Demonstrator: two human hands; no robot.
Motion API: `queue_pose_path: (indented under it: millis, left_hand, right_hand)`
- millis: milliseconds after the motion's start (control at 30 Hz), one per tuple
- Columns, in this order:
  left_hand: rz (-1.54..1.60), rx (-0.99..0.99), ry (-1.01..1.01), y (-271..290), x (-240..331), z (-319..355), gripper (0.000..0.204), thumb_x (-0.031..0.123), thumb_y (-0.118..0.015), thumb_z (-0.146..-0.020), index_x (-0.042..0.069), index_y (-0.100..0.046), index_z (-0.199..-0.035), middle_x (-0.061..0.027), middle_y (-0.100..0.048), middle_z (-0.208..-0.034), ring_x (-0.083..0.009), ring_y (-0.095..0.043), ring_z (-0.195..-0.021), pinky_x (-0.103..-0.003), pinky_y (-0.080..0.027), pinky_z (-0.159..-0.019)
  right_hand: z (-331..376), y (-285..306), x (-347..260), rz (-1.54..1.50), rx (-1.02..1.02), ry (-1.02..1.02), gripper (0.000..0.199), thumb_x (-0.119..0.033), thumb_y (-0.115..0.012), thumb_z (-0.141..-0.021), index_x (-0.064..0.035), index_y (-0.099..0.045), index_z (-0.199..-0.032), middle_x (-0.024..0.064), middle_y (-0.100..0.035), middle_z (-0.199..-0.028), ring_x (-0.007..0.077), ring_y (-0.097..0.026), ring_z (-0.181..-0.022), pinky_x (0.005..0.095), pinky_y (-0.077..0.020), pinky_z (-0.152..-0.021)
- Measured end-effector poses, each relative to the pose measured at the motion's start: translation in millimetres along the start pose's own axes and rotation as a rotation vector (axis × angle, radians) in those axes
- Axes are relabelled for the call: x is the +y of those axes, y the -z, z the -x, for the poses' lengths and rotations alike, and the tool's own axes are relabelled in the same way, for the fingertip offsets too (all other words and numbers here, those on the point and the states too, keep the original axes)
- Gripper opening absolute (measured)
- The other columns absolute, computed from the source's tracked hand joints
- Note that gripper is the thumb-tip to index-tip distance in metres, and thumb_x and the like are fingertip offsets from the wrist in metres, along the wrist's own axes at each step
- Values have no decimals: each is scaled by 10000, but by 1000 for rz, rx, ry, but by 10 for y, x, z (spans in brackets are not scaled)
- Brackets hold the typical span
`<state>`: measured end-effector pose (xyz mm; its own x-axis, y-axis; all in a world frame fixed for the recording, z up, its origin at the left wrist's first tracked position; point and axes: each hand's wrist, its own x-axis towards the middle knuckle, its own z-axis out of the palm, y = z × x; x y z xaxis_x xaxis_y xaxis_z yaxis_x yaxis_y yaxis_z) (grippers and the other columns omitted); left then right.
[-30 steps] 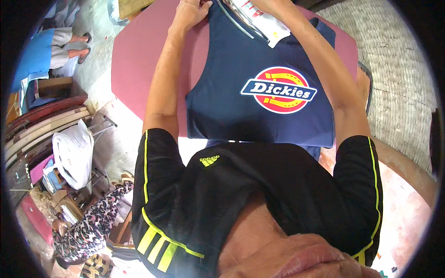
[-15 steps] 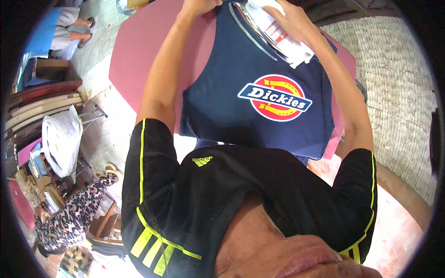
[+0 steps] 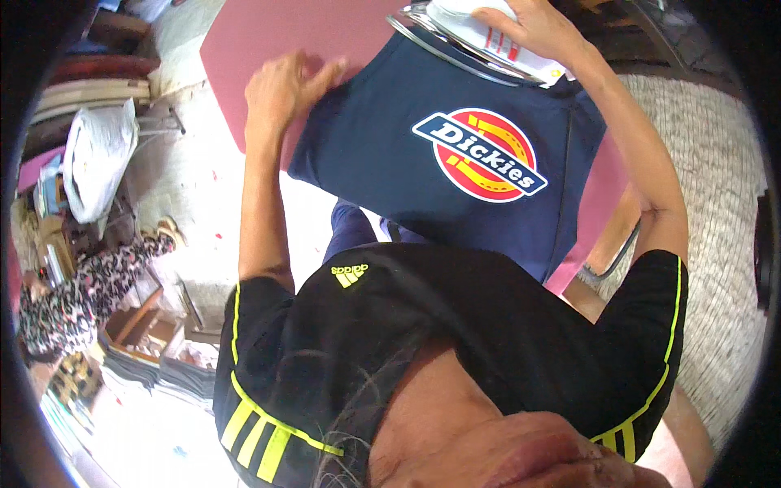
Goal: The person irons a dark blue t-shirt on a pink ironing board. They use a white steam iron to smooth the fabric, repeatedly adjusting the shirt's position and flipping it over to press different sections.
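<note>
A dark navy garment [image 3: 366,130] lies spread on a pink ironing surface [image 3: 285,32], its near part hanging over the edge toward me. It bears a large red, yellow and white emblem [image 3: 486,154]. My right hand [image 3: 549,32] is wrapped round the handle of a white clothes iron [image 3: 464,41] with a shiny metal soleplate, at the garment's far edge. My left hand [image 3: 289,89] is beside the garment's left edge, over the pink surface, with thumb and fingers apart and nothing in it. Whether it touches the cloth, I cannot tell.
At the left, a white plastic-wrapped bundle [image 3: 102,159] rests by a metal stand. Below it is a person in patterned clothes [image 3: 89,285], near stacked dark folded cloth [image 3: 163,378]. A rough woven-looking surface [image 3: 700,179] lies along the right.
My left hand has come from the garment's far end back toward me and to the left. The iron stays at the far edge, turned slightly. The garment's near edge now slants.
</note>
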<state>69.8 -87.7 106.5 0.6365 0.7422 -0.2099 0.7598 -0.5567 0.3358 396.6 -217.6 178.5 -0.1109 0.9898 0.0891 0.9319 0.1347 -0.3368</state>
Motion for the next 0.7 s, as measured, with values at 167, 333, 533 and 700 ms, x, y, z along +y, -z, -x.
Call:
queue_pose_path:
  millis: [167,333,533,700]
  left_hand:
    - [219,512,0,-744,-172,493,291,350,-712,-935,63,-720,-982,-99,-652,-754,-290,-686,-810,-427,-531,-712]
    - [267,690,-20,-861,-140,511,214,257,-705,-938,44,-702,-915,-131,-691,-777,-327,-686,-775,-442,-515,-694]
    - [450,734,94,-881,-216,920,162,190,-663,-952,40,-705,-998,-154,-740,-851,-336,-723,-810,-411,-550,-729]
    - [714,707,191,-934,-399,1339,172,102,-621,-959,-9,-683,-1075,-188,-747,-981,-309,-740,-856,-379,-569,-765]
  right_hand:
    - [-68,19,75,-42,-160,272,312,-330,-719,-898,-44,-597,-924,211,-650,-725,415,-674,-682,461,-520,-599]
    - [-299,-157,-290,71,-272,440,354,-379,-757,-859,-66,-610,-936,184,-658,-730,393,-686,-686,461,-522,-592]
    - [-577,-492,-809,-16,-237,580,375,-411,-745,-863,-72,-621,-963,199,-661,-728,412,-680,-684,481,-531,-609]
    - [-624,-680,-1180,-30,-178,620,388,-427,-745,-860,-73,-627,-966,211,-664,-726,422,-679,-698,504,-533,-626]
